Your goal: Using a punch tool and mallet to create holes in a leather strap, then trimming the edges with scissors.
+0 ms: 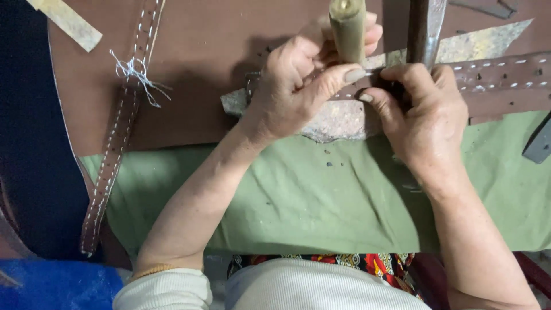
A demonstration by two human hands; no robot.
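punching is in hand: a brown stitched leather strap [488, 77] is pinched by both hands' fingers [344, 76], beside a pale wooden handle [348, 28]; next, steady alignment is needed.

The top of the wooden handle [347, 26] is cut off by the top edge of the picture. The dark metal tool [426, 28] is cut off there too, and its low end is hidden behind the right hand [422, 112]. The left hand [298, 86] covers part of the brown strap [499, 77], and the strap runs off the right edge. The flat stone [338, 120] is partly hidden under both hands. The tiny dark bits [330, 163] on the green cloth [321, 201] are too small to tell.
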